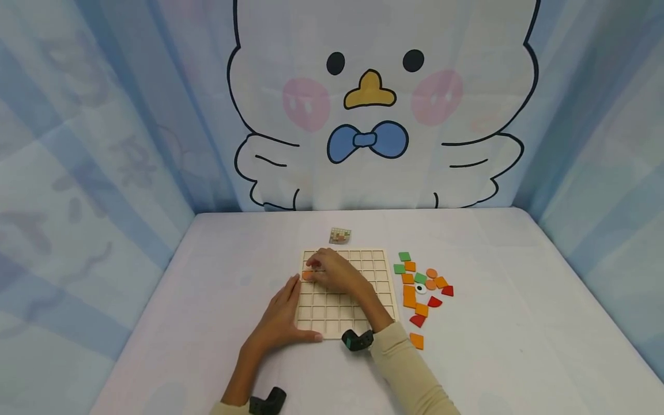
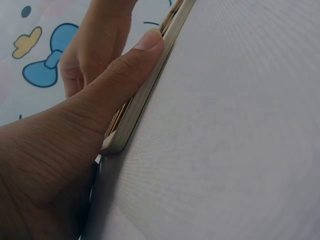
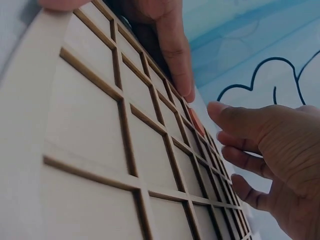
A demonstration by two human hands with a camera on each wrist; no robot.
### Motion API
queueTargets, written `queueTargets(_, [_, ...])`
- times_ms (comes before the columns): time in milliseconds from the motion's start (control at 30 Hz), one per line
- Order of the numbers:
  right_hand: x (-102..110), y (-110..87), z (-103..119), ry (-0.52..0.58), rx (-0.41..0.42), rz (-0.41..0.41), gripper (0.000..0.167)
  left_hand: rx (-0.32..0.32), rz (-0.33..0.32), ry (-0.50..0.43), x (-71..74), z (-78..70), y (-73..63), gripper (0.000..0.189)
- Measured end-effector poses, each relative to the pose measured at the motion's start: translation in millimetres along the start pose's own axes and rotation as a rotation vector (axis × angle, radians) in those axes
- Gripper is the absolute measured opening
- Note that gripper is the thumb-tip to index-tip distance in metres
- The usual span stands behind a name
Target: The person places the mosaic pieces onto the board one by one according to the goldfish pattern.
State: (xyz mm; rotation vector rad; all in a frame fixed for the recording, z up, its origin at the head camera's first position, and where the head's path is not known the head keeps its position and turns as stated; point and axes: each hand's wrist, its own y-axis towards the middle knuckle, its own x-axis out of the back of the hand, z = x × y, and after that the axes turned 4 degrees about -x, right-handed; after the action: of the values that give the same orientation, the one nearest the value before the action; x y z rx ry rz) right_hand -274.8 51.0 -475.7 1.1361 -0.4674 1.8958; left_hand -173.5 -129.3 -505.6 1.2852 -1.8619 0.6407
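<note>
A pale wooden grid board (image 1: 339, 314) lies on the table with low ridges between its square cells. My left hand (image 1: 280, 320) frames its near left corner, straight fingers along the left side and thumb along the near edge. In the left wrist view that thumb (image 2: 125, 72) rests against the board's rim. An orange piece (image 3: 196, 121) sits in a cell of the left column, close to the left fingertips. Over the board's upper left part is my right hand (image 1: 337, 274), its loosely bent fingers right by the orange piece, with nothing seen between thumb and fingers.
Right of the board lie loose flat pieces: green ones (image 1: 404, 256), orange squares (image 1: 417, 340), orange rounds (image 1: 431, 273), red wedges (image 1: 434, 301) and a white eye piece (image 1: 421, 288). A small patterned picture card (image 1: 340, 235) lies beyond the board. A printed curtain (image 1: 373, 178) hangs behind the table.
</note>
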Motion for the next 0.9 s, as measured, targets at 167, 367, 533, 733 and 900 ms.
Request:
queueTargets(167, [9, -1.4, -2, -0.018, 0.009, -0.026, 0.029, -0.005, -0.01, -0.002, -0.4, 0.9, 0.2, 0.136])
queueTargets(367, [22, -7.0, -5, -0.004, -0.001, -0.072, 0.031, -0.001, -0.011, 0.0, -1.0, 1.1, 1.0, 0.136])
queueTargets(533, [34, -14.8, -9, 0.007, 0.009, -0.106, 0.032, -0.001, -0.012, -0.006, -0.1, -0.5, 0.2, 0.137])
queueTargets(733, [48, -25.6, -24, 0.039, -0.027, -0.154, 0.033, -0.007, -0.021, -0.002, 0.8, -0.4, 0.1, 0.136])
queueTargets(900, [60, -38.3, -41, 0.06, -0.047, -0.204, 0.033, -0.011, -0.018, -0.014, 0.3, -1.2, -0.1, 0.136])
